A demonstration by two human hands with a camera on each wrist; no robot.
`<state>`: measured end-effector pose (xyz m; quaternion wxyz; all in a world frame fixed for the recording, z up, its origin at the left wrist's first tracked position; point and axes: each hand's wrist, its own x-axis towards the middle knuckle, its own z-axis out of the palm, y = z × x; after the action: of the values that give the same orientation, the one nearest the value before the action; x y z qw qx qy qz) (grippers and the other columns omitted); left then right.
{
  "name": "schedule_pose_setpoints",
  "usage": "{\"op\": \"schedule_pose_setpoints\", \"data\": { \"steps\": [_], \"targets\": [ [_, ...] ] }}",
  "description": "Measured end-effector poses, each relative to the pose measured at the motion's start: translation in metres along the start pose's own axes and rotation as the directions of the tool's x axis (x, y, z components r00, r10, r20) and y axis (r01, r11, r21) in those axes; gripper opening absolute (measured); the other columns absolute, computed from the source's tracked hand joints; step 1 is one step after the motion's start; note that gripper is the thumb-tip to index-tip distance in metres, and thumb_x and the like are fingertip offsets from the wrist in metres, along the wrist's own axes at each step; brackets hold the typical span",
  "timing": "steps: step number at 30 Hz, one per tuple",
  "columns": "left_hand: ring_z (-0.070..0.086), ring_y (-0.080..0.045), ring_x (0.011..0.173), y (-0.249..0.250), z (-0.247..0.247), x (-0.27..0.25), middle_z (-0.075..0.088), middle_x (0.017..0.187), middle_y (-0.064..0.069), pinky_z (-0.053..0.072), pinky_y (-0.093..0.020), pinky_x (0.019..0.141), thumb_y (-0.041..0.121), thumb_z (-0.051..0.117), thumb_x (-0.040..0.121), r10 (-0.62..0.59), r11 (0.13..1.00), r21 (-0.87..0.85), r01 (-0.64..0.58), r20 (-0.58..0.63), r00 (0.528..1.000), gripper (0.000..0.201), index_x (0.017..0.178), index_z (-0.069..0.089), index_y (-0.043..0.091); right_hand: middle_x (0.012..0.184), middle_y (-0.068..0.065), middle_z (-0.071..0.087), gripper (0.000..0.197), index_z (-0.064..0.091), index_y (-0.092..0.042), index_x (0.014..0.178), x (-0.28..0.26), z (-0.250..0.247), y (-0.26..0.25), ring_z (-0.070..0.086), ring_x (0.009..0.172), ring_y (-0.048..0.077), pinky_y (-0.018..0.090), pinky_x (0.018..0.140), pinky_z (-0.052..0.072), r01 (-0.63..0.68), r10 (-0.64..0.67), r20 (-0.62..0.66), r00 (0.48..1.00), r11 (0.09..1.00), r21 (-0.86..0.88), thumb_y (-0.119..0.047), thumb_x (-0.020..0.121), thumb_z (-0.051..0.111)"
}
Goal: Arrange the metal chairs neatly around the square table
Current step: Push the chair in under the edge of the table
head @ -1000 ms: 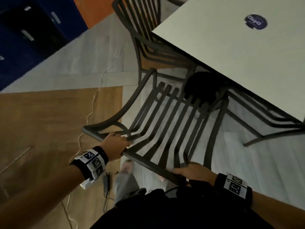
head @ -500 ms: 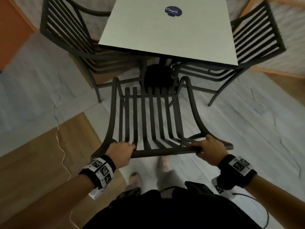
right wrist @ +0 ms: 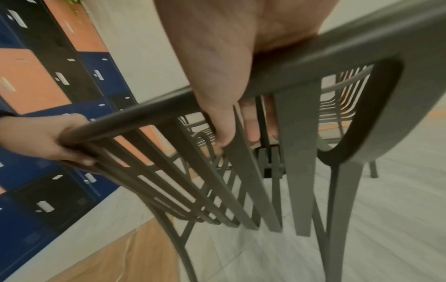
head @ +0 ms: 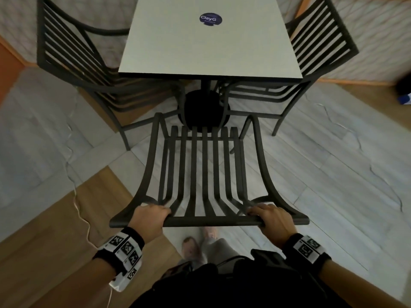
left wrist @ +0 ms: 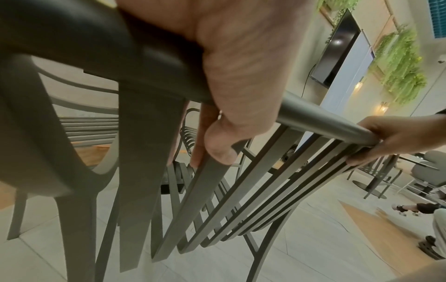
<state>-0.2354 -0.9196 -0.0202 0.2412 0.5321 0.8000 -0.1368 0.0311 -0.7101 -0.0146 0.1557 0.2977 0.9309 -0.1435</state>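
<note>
Gripping the top rail of a slatted metal chair (head: pixel 205 174), left hand (head: pixel 149 218) and right hand (head: pixel 272 218) curl equally near, square table (head: pixel 209 47) lying at twelve o'clock, seat slats pointing straight toward it.

Pale grey plank floor (head: pixel 322 174) w/ tan wood patches: carries square white-topped table (head: pixel 209 45), 3 dark slatted metal chairs (head: pixel 202 165), thin white cable (head: pixel 75 196).
</note>
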Motion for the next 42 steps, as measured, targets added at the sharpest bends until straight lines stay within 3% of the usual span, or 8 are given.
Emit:
{"op": "schedule_pose_setpoints", "data": {
  "steps": [14,18,24,28,33,35,38,42],
  "targets": [
    [0.065,-0.026,0.099,-0.021,-0.061,0.077,0.068,0.107,-0.002,0.048,-0.04,0.082,0.017,0.049,0.087,-0.102,0.995,-0.012,0.101,-0.097,0.99,0.033,0.115,0.059,0.032,0.093,-0.004,0.071,0.033,0.062,-0.037,0.117,0.1,-0.055,0.024,0.065,0.089,0.019,0.027,0.066,0.036,-0.008,0.015,0.062,0.998,0.995,-0.1,-0.021,0.093,0.047],
    [0.065,-0.027,0.097,-0.028,-0.076,0.099,0.069,0.104,-0.001,0.048,-0.04,0.082,0.015,0.049,0.088,-0.119,0.993,-0.011,0.119,-0.117,0.986,0.032,0.113,0.061,0.031,0.076,-0.01,0.057,0.03,0.064,-0.036,0.114,0.125,-0.069,0.03,0.051,0.071,0.014,0.027,0.065,0.036,-0.001,0.007,0.061,0.998,0.996,-0.092,-0.021,0.093,0.05],
    [0.064,-0.027,0.097,-0.031,-0.081,0.114,0.067,0.106,-0.003,0.047,-0.039,0.081,0.015,0.049,0.089,-0.142,0.99,-0.004,0.143,-0.101,0.985,0.031,0.115,0.059,0.03,0.075,-0.012,0.055,0.026,0.063,-0.036,0.113,0.144,-0.073,0.036,0.052,0.07,0.011,0.025,0.064,0.038,0.031,-0.021,0.103,0.994,0.995,-0.091,-0.025,0.093,0.051],
    [0.065,-0.022,0.097,-0.04,-0.068,0.107,0.07,0.105,0.002,0.045,-0.036,0.087,0.024,0.056,0.088,-0.154,0.981,-0.152,0.124,-0.208,0.966,0.024,0.111,0.061,0.028,0.083,-0.011,0.063,0.024,0.063,-0.034,0.108,0.15,-0.08,0.032,0.059,0.08,0.01,0.023,0.069,0.04,0.087,-0.077,0.191,0.979,0.995,-0.047,-0.037,0.084,0.066],
    [0.06,-0.021,0.11,-0.069,-0.042,0.075,0.066,0.114,0.004,0.031,-0.034,0.102,0.017,0.068,0.076,-0.264,0.949,-0.269,0.164,-0.396,0.879,0.037,0.112,0.061,0.025,0.099,-0.012,0.069,0.041,0.061,-0.035,0.115,0.185,-0.115,-0.013,0.059,0.085,0.006,0.028,0.081,0.049,0.268,-0.278,0.352,0.894,0.96,0.079,-0.047,0.076,0.07],
    [0.054,-0.021,0.119,-0.08,-0.033,0.058,0.058,0.127,0.001,0.036,-0.037,0.104,0.01,0.067,0.074,-0.311,0.924,-0.339,0.175,-0.403,0.86,0.054,0.124,0.052,0.025,0.094,-0.013,0.071,0.036,0.061,-0.034,0.115,0.21,-0.128,-0.042,0.06,0.081,0.001,0.03,0.087,0.052,0.32,-0.349,0.373,0.859,0.937,0.141,-0.045,0.081,0.066],
    [0.043,-0.027,0.131,-0.098,-0.025,0.033,0.035,0.15,-0.004,0.043,-0.043,0.103,0.006,0.058,0.08,-0.433,0.821,-0.518,0.24,-0.291,0.853,0.074,0.143,0.029,0.032,0.081,-0.016,0.07,0.03,0.064,-0.032,0.112,0.252,-0.146,-0.099,0.065,0.082,0.0,0.03,0.086,0.054,0.43,-0.471,0.353,0.808,0.882,0.193,-0.042,0.083,0.065],
    [0.053,-0.033,0.123,-0.161,0.021,-0.003,0.03,0.154,-0.007,0.048,-0.045,0.1,0.019,0.053,0.084,-0.578,0.671,-0.613,0.417,-0.081,0.812,0.071,0.146,0.021,0.029,0.078,-0.011,0.072,0.028,0.066,-0.028,0.108,0.312,-0.176,-0.193,0.067,0.075,0.002,0.025,0.079,0.054,0.521,-0.576,0.273,0.771,0.816,0.249,-0.037,0.081,0.07]
  ]
}}
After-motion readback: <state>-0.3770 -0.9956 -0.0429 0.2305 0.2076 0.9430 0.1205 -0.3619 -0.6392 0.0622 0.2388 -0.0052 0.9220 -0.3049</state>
